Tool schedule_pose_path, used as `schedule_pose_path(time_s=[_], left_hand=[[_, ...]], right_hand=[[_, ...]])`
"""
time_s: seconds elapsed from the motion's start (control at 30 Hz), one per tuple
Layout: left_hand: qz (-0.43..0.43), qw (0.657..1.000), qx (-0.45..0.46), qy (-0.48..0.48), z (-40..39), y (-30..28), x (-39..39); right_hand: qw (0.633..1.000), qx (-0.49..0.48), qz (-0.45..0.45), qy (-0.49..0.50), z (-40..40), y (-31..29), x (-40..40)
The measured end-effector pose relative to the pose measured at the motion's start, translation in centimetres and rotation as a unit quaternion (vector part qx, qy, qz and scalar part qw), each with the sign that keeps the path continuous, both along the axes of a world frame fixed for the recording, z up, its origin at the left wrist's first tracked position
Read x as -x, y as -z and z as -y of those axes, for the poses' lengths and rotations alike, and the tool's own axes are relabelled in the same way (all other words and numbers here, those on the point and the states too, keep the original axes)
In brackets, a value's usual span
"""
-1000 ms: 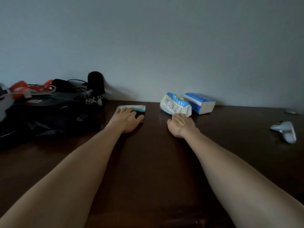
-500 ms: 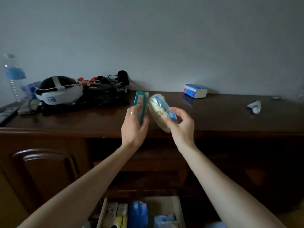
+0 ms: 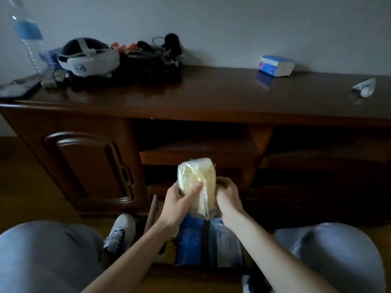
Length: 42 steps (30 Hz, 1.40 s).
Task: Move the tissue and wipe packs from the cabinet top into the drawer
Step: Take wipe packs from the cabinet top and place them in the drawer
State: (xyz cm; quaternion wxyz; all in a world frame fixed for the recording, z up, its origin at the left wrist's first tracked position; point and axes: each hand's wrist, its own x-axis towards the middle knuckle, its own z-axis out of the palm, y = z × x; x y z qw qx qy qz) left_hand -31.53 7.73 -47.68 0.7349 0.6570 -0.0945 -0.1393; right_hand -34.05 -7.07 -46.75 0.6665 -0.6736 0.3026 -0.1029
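Both hands clasp a pale plastic-wrapped tissue pack (image 3: pixel 196 185) upright, just above the open drawer (image 3: pixel 151 212). My left hand (image 3: pixel 178 206) grips its left side with the thumb across the front. My right hand (image 3: pixel 227 199) grips its right side. A teal sliver of the wipe pack (image 3: pixel 191 159) shows behind the top edge; the rest of it is hidden. Inside the drawer lie a blue pack (image 3: pixel 190 240) and a paler pack (image 3: pixel 227 242). One blue-and-white tissue pack (image 3: pixel 276 65) still sits on the cabinet top (image 3: pixel 211 96), far right at the wall.
On the cabinet top's left end are a white headset (image 3: pixel 88 58), black cables and gear (image 3: pixel 152 62), a water bottle (image 3: pixel 29 39) and a dark tablet (image 3: pixel 19 86). A white controller (image 3: pixel 365 87) lies at the right. My knees and a shoe (image 3: pixel 121 233) flank the drawer.
Both hands lifted a pack each off the cabinet top, brought them together and lowered them to the open drawer. The view dropped from the cabinet top to the drawer.
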Motion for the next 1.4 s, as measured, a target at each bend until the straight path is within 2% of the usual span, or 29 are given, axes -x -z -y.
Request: schedule_pose_path(time_s=[0.07, 0.1, 0.17, 0.27, 0.33, 0.4, 0.5, 0.57, 0.63, 0.73, 0.83, 0.93, 1.0, 1.07, 1.13, 1.2, 1.23, 1.27, 1.33, 1.4], left_hand=[[-0.055, 0.998, 0.003, -0.038, -1.2, 3.4, 0.1], [-0.093, 0.994, -0.005, -0.054, -2.1, 5.1, 0.1], [-0.19, 0.978, -0.031, -0.076, -3.9, 8.9, 0.3], [-0.278, 0.953, -0.108, -0.058, -5.4, 13.7, 1.0], [-0.274, 0.95, -0.138, -0.059, -5.8, 15.5, 1.4], [-0.268, 0.948, -0.15, -0.089, -6.1, 16.4, 1.4], [-0.265, 0.944, -0.14, -0.139, -5.8, 17.0, 0.4], [-0.262, 0.946, -0.132, -0.138, -5.2, 17.0, 0.0], [-0.256, 0.95, -0.129, -0.126, -4.3, 16.8, 0.0], [-0.244, 0.953, -0.148, -0.104, -3.5, 16.9, 0.2], [-0.233, 0.954, -0.154, -0.106, -3.7, 17.0, 0.5], [-0.224, 0.956, -0.151, -0.115, -4.3, 16.9, 0.6], [-0.229, 0.955, -0.149, -0.117, -4.5, 16.8, 0.6], [-0.236, 0.954, -0.148, -0.114, -4.5, 16.9, 0.7], [-0.236, 0.953, -0.155, -0.11, -4.3, 17.0, 0.8], [-0.233, 0.953, -0.161, -0.105, -4.2, 17.2, 0.8], [-0.23, 0.954, -0.163, -0.103, -4.1, 17.2, 0.8], [-0.228, 0.954, -0.165, -0.103, -4.1, 17.1, 0.7], [-0.224, 0.955, -0.163, -0.104, -4.0, 17.0, 0.5], [-0.225, 0.955, -0.162, -0.102, -4.0, 16.9, 0.4]], right_hand=[[0.996, 0.034, -0.052, -0.071, -0.6, 3.5, 0.3], [0.989, 0.022, -0.08, -0.12, -0.8, 5.3, 0.6], [0.972, -0.051, -0.126, -0.193, -1.5, 9.1, 1.4], [0.954, -0.099, -0.189, -0.212, -2.6, 14.5, 3.1], [0.953, -0.047, -0.202, -0.22, -2.7, 17.5, 3.9], [0.954, 0.061, -0.214, -0.202, -1.5, 18.9, 4.1], [0.949, 0.229, -0.194, -0.097, 2.2, 19.2, 3.7], [0.936, 0.294, -0.192, -0.017, 4.8, 19.2, 3.7], [0.917, 0.346, -0.196, 0.014, 6.7, 19.6, 3.9], [0.865, 0.407, -0.28, -0.094, 7.2, 22.0, 3.9], [0.811, 0.381, -0.385, -0.219, 6.4, 24.3, 3.3], [0.811, 0.336, -0.419, -0.231, 5.6, 25.4, 2.6], [0.808, 0.373, -0.407, -0.205, 5.6, 25.6, 2.2], [0.765, 0.467, -0.376, -0.234, 6.0, 25.7, 1.7], [0.689, 0.554, -0.331, -0.329, 6.7, 26.0, 1.3], [0.603, 0.597, -0.294, -0.44, 7.0, 26.5, 1.1], [0.573, 0.605, -0.29, -0.471, 7.1, 26.8, 1.2], [0.57, 0.602, -0.296, -0.475, 7.1, 26.9, 1.4], [0.608, 0.587, -0.321, -0.428, 7.4, 26.9, 1.9], [0.627, 0.598, -0.34, -0.365, 7.8, 26.6, 2.4]])
